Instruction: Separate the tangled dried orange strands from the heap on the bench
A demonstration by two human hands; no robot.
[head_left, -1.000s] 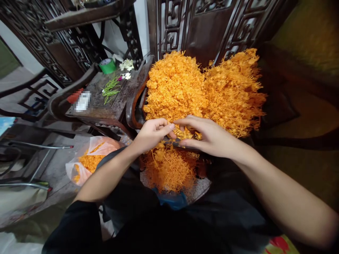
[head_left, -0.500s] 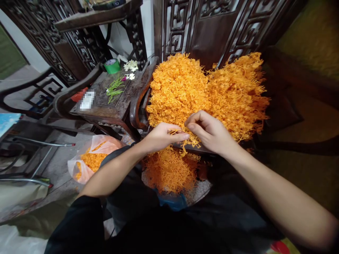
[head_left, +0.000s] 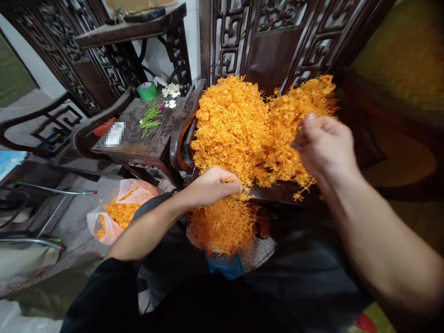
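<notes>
My left hand (head_left: 217,188) is closed around a few thin orange flower-like sprigs (head_left: 245,193), their ends sticking out past the thumb. Raised to the right, my right hand (head_left: 328,141) has its fingers curled in and is slightly blurred. What it pinches, if anything, cannot be made out. Behind both hands, a large mound of orange, frilly, stringy flower-like pieces (head_left: 231,127) covers a dark wooden seat. My right hand is in front of the right-hand part of that mound. Below my left hand, another orange bunch (head_left: 224,226) stands over a blue container (head_left: 227,267).
On the left, a dark wooden side table (head_left: 133,150) holds a green tape roll (head_left: 147,90), green stems (head_left: 150,121) and white blossoms (head_left: 171,90). A pinkish plastic bag (head_left: 130,188) with orange pieces stands on the floor. A carved wooden armrest (head_left: 176,145) borders the mound.
My right hand has moved away from my left hand, up and to the right. The left hand has stayed nearly in place, still holding orange sprigs.
</notes>
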